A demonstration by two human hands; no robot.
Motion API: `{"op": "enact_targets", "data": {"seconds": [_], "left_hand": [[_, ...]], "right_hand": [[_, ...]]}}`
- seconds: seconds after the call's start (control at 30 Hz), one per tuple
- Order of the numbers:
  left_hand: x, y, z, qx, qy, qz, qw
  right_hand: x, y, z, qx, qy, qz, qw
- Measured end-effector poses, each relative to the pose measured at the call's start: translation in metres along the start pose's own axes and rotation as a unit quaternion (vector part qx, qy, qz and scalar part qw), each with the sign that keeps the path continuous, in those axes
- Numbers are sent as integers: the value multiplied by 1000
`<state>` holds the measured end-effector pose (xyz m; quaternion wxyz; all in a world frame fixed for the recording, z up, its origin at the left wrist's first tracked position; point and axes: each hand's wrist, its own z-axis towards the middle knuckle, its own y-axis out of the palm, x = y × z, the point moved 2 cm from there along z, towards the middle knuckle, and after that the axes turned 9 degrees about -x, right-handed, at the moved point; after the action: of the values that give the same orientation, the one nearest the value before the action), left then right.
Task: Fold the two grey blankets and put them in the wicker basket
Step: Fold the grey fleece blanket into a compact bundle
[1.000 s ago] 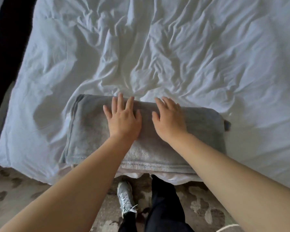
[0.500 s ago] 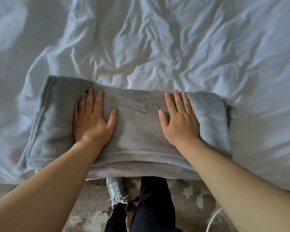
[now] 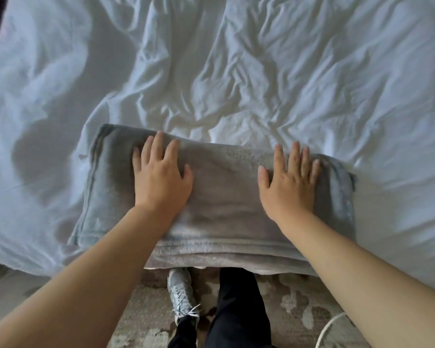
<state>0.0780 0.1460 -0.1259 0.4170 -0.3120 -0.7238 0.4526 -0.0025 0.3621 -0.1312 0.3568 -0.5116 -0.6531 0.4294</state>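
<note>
1. Blanket [image 3: 224, 197], grey, lies on the bed [image 3: 261, 71] at its near edge, folded down to a wide flat pad. The near hem hangs a little over the edge, above the rug [image 3: 299, 310].
2. Long axis runs left to right across my view, parallel to the bed edge. Stacked hems show at the left end and along the near side. The far side reads as a closed fold, facing up the bed. The right end is rounded and slightly bunched.
3. Left hand [image 3: 161, 179]: palm down on the left half, fingers straight and spread, gripping nothing.
4. Right hand [image 3: 289, 187]: palm down near the right end, fingers straight, also flat and holding nothing. The two hands are well apart, with bare blanket between them.
5. Step in hand, as I judge it: pressing the pad flat to set the folds on the first blanket. I see neither the second blanket nor the basket from here.
6. Next move, my guess: either one more fold across the long axis, one end brought over the other, or a lift. Either calls for the hands to leave the flat press and grip the layers at the ends together, so the stack does not slip open.
7. I cannot tell whether the pad as it lies would fit the basket.
</note>
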Motion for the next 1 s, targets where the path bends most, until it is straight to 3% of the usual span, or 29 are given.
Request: {"op": "enact_targets", "data": {"seconds": [0.07,0.27,0.43,0.6,1.0], "left_hand": [[-4,-14,4,20,30,35,999],[-68,-14,1,-49,0,88,995],[-95,5,1,-22,18,4,1000],[-104,36,8,63,57,-70,994],[-131,94,32,137,104,-72,982]], "right_hand": [[-34,-10,-3,14,-76,14,997],[-120,9,-8,-16,-225,13,974],[-128,35,2,1,-209,2,978],[-133,59,11,55,-216,0,975],[-142,114,36,156,-248,3,956]]}}
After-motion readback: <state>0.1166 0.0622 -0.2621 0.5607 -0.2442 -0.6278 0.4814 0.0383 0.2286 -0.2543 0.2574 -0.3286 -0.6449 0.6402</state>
